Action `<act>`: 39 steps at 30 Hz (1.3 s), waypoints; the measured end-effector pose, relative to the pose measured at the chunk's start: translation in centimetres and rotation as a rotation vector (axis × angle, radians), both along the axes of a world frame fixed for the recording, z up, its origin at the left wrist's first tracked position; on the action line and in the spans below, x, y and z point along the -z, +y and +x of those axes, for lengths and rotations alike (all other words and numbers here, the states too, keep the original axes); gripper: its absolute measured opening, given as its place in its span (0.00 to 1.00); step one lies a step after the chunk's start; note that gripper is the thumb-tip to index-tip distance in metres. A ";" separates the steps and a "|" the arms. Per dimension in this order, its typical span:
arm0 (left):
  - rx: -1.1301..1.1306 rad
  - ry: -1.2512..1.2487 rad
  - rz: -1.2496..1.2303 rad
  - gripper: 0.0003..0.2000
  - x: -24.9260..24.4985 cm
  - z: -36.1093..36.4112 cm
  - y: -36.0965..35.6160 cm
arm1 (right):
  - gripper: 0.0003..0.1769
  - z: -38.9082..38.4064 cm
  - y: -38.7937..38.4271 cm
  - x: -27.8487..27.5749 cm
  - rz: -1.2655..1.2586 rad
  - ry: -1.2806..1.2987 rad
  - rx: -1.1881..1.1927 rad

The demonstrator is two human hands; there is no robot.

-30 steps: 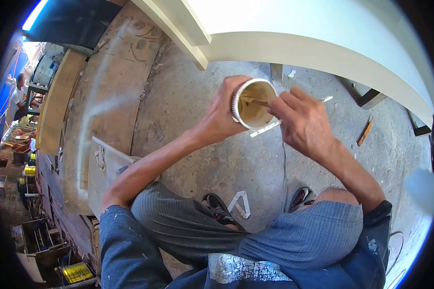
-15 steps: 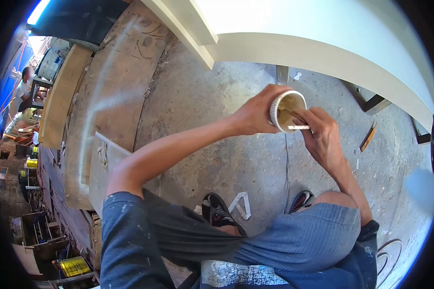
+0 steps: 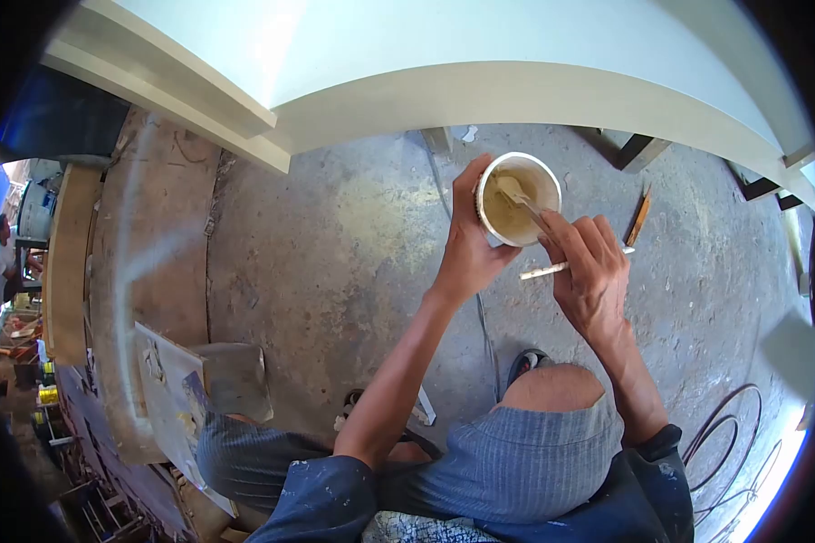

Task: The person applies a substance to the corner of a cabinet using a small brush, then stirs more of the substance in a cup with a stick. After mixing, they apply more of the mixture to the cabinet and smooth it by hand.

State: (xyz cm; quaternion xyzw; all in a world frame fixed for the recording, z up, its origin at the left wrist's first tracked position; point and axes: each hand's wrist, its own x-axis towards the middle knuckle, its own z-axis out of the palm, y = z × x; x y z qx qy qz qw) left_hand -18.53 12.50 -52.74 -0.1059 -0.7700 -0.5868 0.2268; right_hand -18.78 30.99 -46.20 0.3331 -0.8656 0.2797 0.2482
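Observation:
My left hand [image 3: 473, 231] is wrapped round the side of a white cup [image 3: 560, 172], tilted so that its mouth faces me. Inside the cup is a yellowish-tan paste or paint [image 3: 503, 213]. My right hand [image 3: 591, 271] grips a slim tool [image 3: 527, 204] whose pale tip is in the cup; whether it is a brush or a spatula I cannot make out. A thin whitish stick [image 3: 543, 271] also passes crosswise through the fingers of that hand. Both hands are above the concrete floor, in front of my knees.
A large cream-edged panel [image 3: 516, 90] spans the top of the view. An orange-brown pointed piece [image 3: 639, 217] lies on the floor [image 3: 335, 244]. Coiled cable [image 3: 720, 425] is at the right. Boards [image 3: 167, 371] lean at the left, and a person [image 3: 7, 258] is at the far left.
My view has shifted left, bringing more of the panel's left side in. The cup's mouth has turned more toward me, showing the tool's pale tip inside.

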 end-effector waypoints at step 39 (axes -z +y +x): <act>-0.087 -0.042 1.022 0.23 -5.1 0.5 -6.1 | 0.16 -2.2 -7.3 -6.6 0.138 0.102 -0.495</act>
